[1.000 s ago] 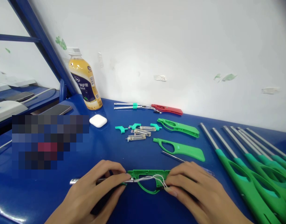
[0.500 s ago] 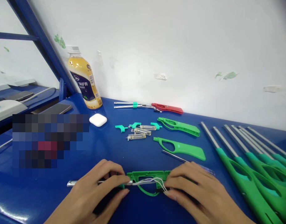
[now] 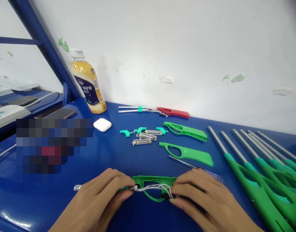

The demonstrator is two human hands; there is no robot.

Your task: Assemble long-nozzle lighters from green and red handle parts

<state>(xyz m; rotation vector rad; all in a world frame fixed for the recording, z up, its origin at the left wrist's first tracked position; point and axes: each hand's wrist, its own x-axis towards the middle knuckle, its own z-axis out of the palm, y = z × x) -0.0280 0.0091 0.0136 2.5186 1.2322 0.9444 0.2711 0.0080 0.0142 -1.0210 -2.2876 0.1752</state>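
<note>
My left hand (image 3: pixel 102 195) is closed around a metal lighter tube (image 3: pixel 77 187), whose tip pokes out on the left. Thumb and fingertips pinch its wired end at the left end of a green half shell of a lighter (image 3: pixel 160 179). Two white wires (image 3: pixel 151 186) run from there across the shell's loop to a small black part (image 3: pixel 165 196). My right hand (image 3: pixel 203 195) grips the shell's right portion, with its thumb by the black part and the wires. The fingers hide much of the shell's handle and the tube's middle.
Behind lie two green shells (image 3: pixel 186 154), clear fuel tanks (image 3: pixel 142 141), teal triggers (image 3: pixel 125 132), wired tubes (image 3: pixel 131 111) and a red shell (image 3: pixel 174 112). A screwdriver (image 3: pixel 183 161) lies beyond my right hand. Several assembled lighters (image 3: pixel 254 193) stand right; a bottle (image 3: pixel 88 83) and white case (image 3: pixel 102 124) left.
My left hand and the metal tube have shifted slightly right, and its thumb and fingertips have closed together at the wired end. My right hand stays nearly still on the shell.
</note>
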